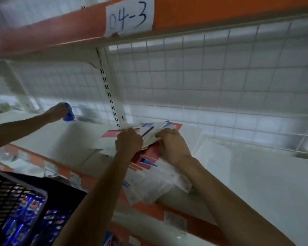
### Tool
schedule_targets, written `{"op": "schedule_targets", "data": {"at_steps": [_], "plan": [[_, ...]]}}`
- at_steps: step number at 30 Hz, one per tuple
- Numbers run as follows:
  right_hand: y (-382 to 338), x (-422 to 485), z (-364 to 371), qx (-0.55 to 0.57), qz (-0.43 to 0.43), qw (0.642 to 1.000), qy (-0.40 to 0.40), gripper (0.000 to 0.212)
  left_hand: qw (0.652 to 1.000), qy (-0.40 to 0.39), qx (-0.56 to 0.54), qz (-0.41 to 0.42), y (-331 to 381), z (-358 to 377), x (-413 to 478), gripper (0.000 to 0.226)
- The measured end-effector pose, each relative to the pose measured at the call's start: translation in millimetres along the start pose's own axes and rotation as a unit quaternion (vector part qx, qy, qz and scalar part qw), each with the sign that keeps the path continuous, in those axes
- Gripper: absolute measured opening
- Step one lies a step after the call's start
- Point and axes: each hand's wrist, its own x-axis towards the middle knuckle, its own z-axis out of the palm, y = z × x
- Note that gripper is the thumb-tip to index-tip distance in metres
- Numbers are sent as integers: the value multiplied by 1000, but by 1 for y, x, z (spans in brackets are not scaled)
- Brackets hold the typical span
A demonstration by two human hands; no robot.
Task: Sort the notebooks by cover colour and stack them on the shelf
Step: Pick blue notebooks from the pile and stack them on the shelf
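Hands on a loose pile of notebooks mid-shelf. Left hand curled into a fist, gripping the pile's left edge by the slotted upright. Right hand fingers bent, clamped on the pile's right side. Covers red, white and blue, fanned unevenly; near end overhanging the white shelf edge. Wire-grid back panel behind. Paper label reading "04-3" on the orange shelf above. Far left: another person's hand holding a blue item, too blurred to identify. Black mesh basket near left.
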Motion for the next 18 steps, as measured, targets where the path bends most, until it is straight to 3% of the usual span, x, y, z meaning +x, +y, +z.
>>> {"op": "schedule_targets", "data": {"at_steps": [4,8,12,18], "plan": [[-7,10,14,0,21,1000,1,37,988,-149,-20,-31,-27,9,24,65],[-5,12,16,9,58,998,35,36,995,-89,30,39,-15,8,19,61],[0,7,10,27,117,991,56,31,977,-88,-54,185,16,-4,-3,35],[-3,-7,-6,105,225,969,12,64,959,-92,-66,261,43,-21,-33,43]]}}
